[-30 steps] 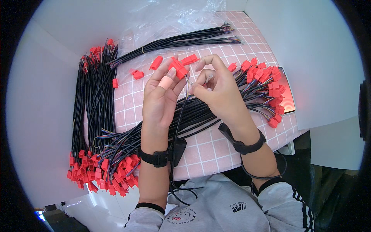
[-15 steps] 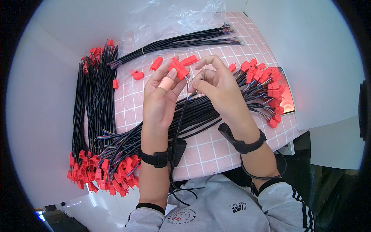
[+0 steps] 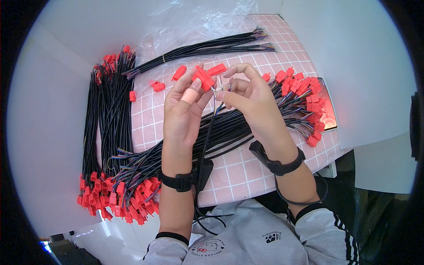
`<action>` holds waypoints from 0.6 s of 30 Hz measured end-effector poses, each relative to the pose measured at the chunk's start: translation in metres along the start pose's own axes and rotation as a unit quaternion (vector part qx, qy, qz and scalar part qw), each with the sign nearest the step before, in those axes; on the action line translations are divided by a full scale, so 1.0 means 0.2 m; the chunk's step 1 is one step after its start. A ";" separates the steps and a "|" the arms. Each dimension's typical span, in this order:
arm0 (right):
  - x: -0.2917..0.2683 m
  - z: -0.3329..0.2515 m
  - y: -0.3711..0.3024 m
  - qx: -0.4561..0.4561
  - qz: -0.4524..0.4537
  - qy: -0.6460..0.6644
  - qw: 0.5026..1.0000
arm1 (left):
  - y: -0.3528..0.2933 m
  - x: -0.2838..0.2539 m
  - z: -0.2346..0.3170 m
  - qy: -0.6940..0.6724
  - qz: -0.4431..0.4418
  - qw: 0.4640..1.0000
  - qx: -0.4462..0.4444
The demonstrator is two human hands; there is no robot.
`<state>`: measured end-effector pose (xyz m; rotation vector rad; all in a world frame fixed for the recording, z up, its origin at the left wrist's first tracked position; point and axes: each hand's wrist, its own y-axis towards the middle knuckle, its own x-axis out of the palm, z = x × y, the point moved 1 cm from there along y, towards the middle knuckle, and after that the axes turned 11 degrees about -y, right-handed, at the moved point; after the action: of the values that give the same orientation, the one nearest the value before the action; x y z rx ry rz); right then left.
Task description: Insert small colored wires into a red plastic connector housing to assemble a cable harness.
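My left hand (image 3: 183, 104) pinches a red connector housing (image 3: 203, 78) between thumb and fingers, with tape wrapped round its thumb. From the connector's lower end thin coloured wires run into a black cable (image 3: 206, 143) that hangs down past my left wrist. Close on the right, my right hand (image 3: 247, 90) has its thumb and fingers bent together around thin wire ends (image 3: 222, 82) beside the connector. Whether those wires are all seated in the housing is too small to tell. Loose red connectors (image 3: 179, 72) lie just behind my left hand.
A bundle of black cables (image 3: 190, 48) lies at the back by clear plastic film (image 3: 194, 20). Stacked cables with red connectors (image 3: 112, 115) fill the left side. Another pile (image 3: 234, 126) runs under my hands, its connectors beside a phone (image 3: 328, 106) at right. White panels (image 3: 353, 66) flank the table.
My right thumb and fingers have shifted slightly at the wires, and a pale wire end now shows more plainly above them. The left hand keeps its hold on the connector, almost still.
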<state>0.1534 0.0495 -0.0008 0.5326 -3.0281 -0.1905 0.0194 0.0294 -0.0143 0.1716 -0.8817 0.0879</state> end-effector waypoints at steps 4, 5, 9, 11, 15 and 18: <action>0.00 0.00 0.00 0.022 -0.017 0.040 0.999 | 0.00 0.00 0.00 0.017 -0.002 1.000 0.008; 0.00 0.00 0.00 0.021 -0.016 0.040 0.999 | 0.00 0.01 0.00 0.026 -0.007 1.000 0.012; 0.01 0.00 0.00 0.028 0.002 0.052 0.998 | 0.00 0.01 -0.01 0.042 -0.005 0.999 0.021; 0.01 0.00 0.00 0.014 0.030 0.042 0.999 | 0.00 0.02 0.00 0.048 -0.010 0.998 0.027; 0.01 0.01 0.00 -0.049 0.035 -0.051 0.997 | -0.01 0.05 -0.01 0.077 -0.002 0.996 0.035; 0.02 0.00 0.00 -0.054 0.043 -0.060 0.996 | -0.01 0.06 0.00 0.091 -0.006 0.995 0.039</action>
<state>0.1506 0.0477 -0.0001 0.3963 -3.1251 -0.3921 0.0275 0.0276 -0.0057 0.2389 -0.6951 0.1253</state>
